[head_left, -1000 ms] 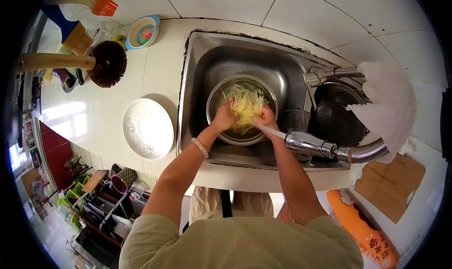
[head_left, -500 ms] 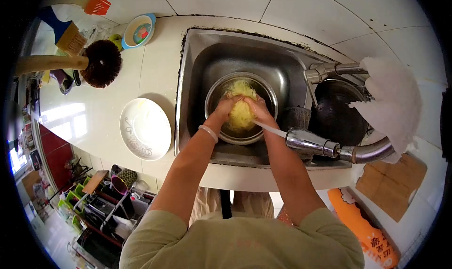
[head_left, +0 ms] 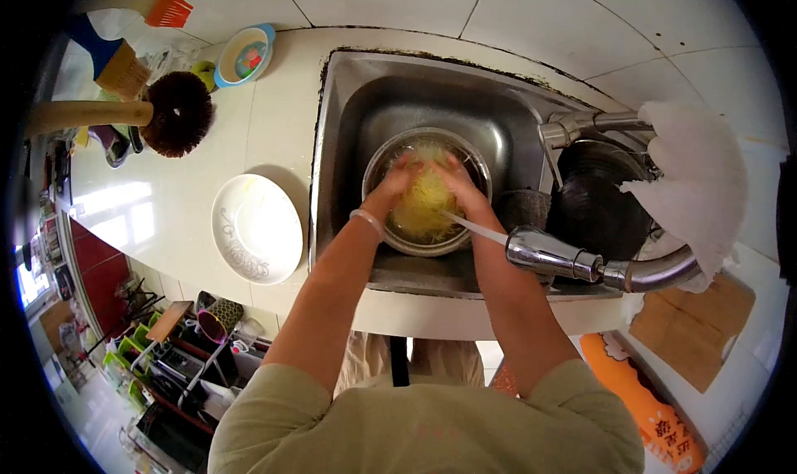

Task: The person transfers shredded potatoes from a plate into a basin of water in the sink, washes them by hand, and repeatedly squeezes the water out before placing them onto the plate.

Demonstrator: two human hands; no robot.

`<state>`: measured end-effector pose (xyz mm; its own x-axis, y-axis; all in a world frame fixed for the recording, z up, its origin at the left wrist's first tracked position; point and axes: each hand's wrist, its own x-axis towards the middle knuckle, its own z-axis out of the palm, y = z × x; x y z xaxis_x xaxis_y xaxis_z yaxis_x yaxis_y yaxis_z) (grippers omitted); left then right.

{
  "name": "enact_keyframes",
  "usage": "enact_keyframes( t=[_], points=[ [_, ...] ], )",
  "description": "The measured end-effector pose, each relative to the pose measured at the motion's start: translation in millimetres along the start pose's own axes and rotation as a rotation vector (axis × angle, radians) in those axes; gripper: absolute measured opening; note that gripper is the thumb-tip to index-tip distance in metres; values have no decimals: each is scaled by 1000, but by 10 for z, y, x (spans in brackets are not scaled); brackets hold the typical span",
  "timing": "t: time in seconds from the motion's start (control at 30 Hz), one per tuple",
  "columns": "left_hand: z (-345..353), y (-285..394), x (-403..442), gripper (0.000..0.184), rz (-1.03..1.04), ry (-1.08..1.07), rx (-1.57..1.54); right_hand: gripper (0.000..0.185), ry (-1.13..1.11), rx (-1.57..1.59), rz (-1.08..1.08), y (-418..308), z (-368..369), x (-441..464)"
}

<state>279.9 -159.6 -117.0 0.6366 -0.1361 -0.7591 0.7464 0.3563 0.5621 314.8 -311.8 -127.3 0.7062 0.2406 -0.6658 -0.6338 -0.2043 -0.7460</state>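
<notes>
Shredded strands: a loose mass of thin, pale yellow-green shreds (head_left: 427, 204), in the bowl; the material looks vegetable, though blur hides single pieces.
Long axis: the mass appears somewhat longer from the body side to the wall side; the direction of single strands cannot be told.
Strands relative to fingers: between the two hands, most of the visible part on the body side of the fingertips; neither hand is clearly nearer.
Left hand: the bare left hand (head_left: 397, 179), at the left flank of the mass, fingers curved inward; blur prevents telling whether they grasp strands or are loose.
Right hand: the bare right hand (head_left: 458, 181), at the opposite flank, fingers angled inward; their grasp likewise cannot be told.
Bowl: a round, silver-coloured metal bowl (head_left: 423, 249), around strands and fingers, inside the sink.
Water: a narrow whitish stream (head_left: 479, 228), slanting from the shiny chrome faucet head (head_left: 544, 253) toward the bowl, beside the right wrist.
Sink: a rectangular stainless-steel basin (head_left: 390, 100).
Counter: a white dish with grey scrollwork (head_left: 257, 229), left of the sink.
</notes>
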Motion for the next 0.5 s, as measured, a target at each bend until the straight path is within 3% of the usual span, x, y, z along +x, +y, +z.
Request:
enact_keyframes(
  t=[0.03,0.1,0.13,0.2,0.23,0.3,0.37,0.43,0.47,0.5],
  points=[
    [80,69,-30,76,-2,-2,1,57,82,-26,134,-66,40,-6],
    [222,138,-69,45,-75,133,-223,51,-7,128,74,-41,56,51],
    [223,66,-35,45,-77,134,-224,45,-98,285,13,-17,67,59],
    [186,-88,50,34,229,132,-18,42,-60,233,-79,-25,56,-52],
    [180,-146,9,34,229,133,-18,39,-17,183,-166,-21,40,-158],
    [157,-287,-159,25,372,121,73,39,-53,12,-109,-7,-34,-386],
    [49,-309,-436,28,356,64,224,39,-91,-158,-53,-8,-69,-612],
    [-14,-364,-616,34,562,314,934,42,95,-646,-192,-62,-71,-781],
    [-22,-412,-620,44,366,372,846,42,94,-645,-191,-4,-65,-742],
    [1,-379,-598,44,366,372,846,45,190,-493,-178,99,-53,-646]
  ],
)
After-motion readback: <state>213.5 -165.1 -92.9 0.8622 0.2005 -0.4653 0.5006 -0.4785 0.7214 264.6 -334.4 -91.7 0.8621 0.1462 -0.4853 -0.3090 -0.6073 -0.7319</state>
